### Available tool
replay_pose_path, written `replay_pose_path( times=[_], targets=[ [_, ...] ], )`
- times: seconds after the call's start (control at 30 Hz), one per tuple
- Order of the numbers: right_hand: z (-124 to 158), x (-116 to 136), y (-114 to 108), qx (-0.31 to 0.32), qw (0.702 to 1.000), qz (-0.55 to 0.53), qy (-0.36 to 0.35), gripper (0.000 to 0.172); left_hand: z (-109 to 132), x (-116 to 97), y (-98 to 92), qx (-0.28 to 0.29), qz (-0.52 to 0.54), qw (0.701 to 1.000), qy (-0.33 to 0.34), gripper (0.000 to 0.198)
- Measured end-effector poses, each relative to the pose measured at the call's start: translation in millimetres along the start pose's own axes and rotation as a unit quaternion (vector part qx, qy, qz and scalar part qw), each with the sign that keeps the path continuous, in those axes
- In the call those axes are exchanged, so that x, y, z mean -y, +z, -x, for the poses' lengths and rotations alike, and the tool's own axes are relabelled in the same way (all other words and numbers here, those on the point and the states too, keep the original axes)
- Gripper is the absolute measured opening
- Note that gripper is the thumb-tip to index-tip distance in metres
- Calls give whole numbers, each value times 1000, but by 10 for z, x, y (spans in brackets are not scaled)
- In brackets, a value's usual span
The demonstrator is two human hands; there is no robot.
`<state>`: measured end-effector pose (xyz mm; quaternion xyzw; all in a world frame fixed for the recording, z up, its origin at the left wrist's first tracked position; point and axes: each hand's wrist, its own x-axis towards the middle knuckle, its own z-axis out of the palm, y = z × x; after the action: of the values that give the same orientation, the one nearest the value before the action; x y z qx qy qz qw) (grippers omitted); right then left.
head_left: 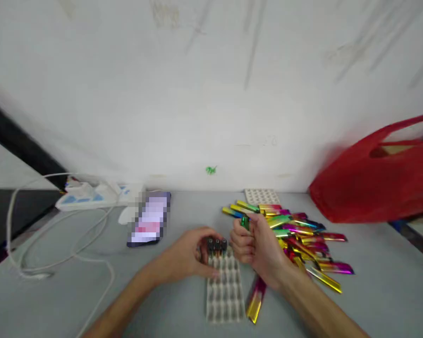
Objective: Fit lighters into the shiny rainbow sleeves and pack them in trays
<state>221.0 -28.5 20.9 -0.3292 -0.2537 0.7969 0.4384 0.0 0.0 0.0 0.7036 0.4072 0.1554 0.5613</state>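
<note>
My left hand rests at the top left of a pale gridded tray, its fingers curled beside three small dark parts standing in the tray's top row. Whether it grips anything I cannot make out. My right hand is closed in a fist round a shiny green stick, held upright just right of those parts. A heap of shiny multicoloured sticks lies to the right of that hand. One red-and-gold stick lies beside the tray.
A phone with a lit screen lies left of centre. A white power strip and white cables fill the left. A second gridded tray sits by the wall. A red bag stands at right.
</note>
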Motion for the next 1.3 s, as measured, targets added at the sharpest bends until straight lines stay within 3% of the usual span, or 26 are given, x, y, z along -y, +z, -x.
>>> replay_pose_path(
  times=[0.43,0.7,1.1,1.3],
  targets=[
    [-1,-56,11,-15,1000,20,14,46,-2,82,-6,5,25,1000,4,70],
    [-9,-43,18,-13,999,33,25,50,-7,51,-9,4,17,1000,2,70],
    [31,-88,59,-48,996,77,26,43,3,18,-17,3,15,1000,-1,69],
    [47,-104,117,-50,995,90,8,49,8,39,-14,3,16,1000,-7,73]
  ],
)
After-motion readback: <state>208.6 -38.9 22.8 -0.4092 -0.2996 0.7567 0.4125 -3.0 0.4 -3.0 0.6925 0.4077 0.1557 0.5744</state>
